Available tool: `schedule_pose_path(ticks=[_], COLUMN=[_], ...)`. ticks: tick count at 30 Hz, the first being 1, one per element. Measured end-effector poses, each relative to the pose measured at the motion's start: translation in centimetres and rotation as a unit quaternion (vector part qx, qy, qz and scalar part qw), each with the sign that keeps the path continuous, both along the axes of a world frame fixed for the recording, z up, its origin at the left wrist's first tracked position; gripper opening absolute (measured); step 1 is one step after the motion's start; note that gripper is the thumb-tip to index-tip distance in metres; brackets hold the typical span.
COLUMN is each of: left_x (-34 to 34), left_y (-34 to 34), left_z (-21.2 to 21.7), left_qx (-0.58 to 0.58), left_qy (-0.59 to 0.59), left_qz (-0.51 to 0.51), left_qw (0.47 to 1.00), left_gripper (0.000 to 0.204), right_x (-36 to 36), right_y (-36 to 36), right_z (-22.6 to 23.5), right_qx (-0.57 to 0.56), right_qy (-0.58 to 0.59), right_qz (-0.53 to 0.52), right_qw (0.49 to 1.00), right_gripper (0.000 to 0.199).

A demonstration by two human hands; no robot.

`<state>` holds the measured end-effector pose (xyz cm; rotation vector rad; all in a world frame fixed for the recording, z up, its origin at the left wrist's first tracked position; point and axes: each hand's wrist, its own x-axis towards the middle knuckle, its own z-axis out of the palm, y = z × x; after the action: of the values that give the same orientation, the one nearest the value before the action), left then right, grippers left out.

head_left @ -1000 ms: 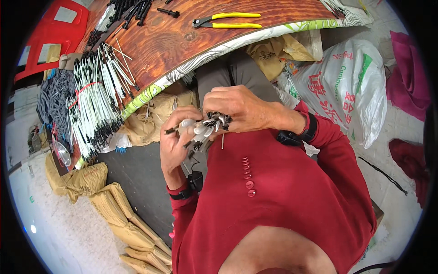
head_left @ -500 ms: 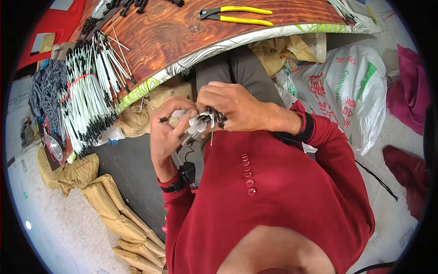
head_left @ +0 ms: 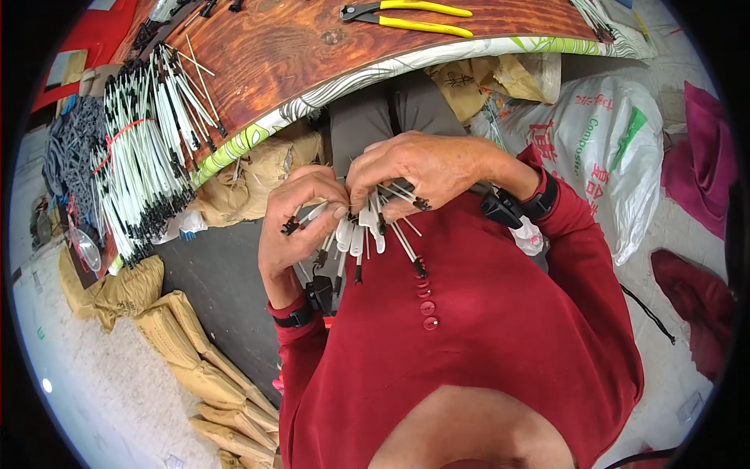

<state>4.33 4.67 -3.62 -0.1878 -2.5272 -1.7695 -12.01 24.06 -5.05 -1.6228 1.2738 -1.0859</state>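
Above my lap, my left hand (head_left: 297, 219) and my right hand (head_left: 430, 168) meet with their fingers closed on a loose bunch of thin white rods with black tips (head_left: 406, 246). White, rounded plastic tabs (head_left: 357, 238) hang down among the rods just below my fingertips. Some rods fan out toward the front of my red top. Fingertips of both hands are pinched close together, and what exactly sits between them is partly hidden. One black tip (head_left: 290, 226) pokes out beside the left hand's fingers.
A wooden table (head_left: 273, 62) lies ahead, bearing yellow-handled cutting pliers (head_left: 426, 27) and, at left, many white black-tipped rods (head_left: 141, 172) tied with a red band. Beside them is a grey tangled pile (head_left: 74, 144). Brown paper bags (head_left: 168, 332) lie lower left; a white sack (head_left: 609, 148) stands right.
The bunch has spread: rods now fan downward and the white tabs hang more plainly below my fingers. My right hand has shifted slightly up and turned; the left stays nearly in place.
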Motion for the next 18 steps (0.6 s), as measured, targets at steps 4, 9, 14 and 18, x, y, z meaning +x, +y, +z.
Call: schedule_pose_path(ticks=[4, 9, 14, 18], left_x=[-0.1, -0.1, -0.2, 0.0], left_y=[-0.1, -0.1, -0.4, -0.2], left_z=[0.0, 0.1, 0.0, 0.1], left_qx=[0.001, -0.003, 0.005, 0.001], left_qy=[-0.007, -0.011, -0.004, -0.013], left_qz=[-0.007, -0.016, -0.012, -0.01], left_qw=[1.0, 1.0, 1.0, 1.0], left_gripper=[0.011, 0.012, 0.012, 0.012], right_x=[0.3, 0.4, 0.8, 1.3], right_y=[0.1, -0.2, -0.4, -0.7], right_z=[0.4, 0.1, -1.2, -1.8], right_qx=[0.038, 0.039, -0.013, -0.045], right_qy=[0.033, 0.037, -0.022, -0.034], right_qz=[-0.023, -0.03, -0.04, -0.042], right_qw=[0.998, 0.998, 0.999, 0.998], right_gripper=[0.038, 0.036, 0.028, 0.026])
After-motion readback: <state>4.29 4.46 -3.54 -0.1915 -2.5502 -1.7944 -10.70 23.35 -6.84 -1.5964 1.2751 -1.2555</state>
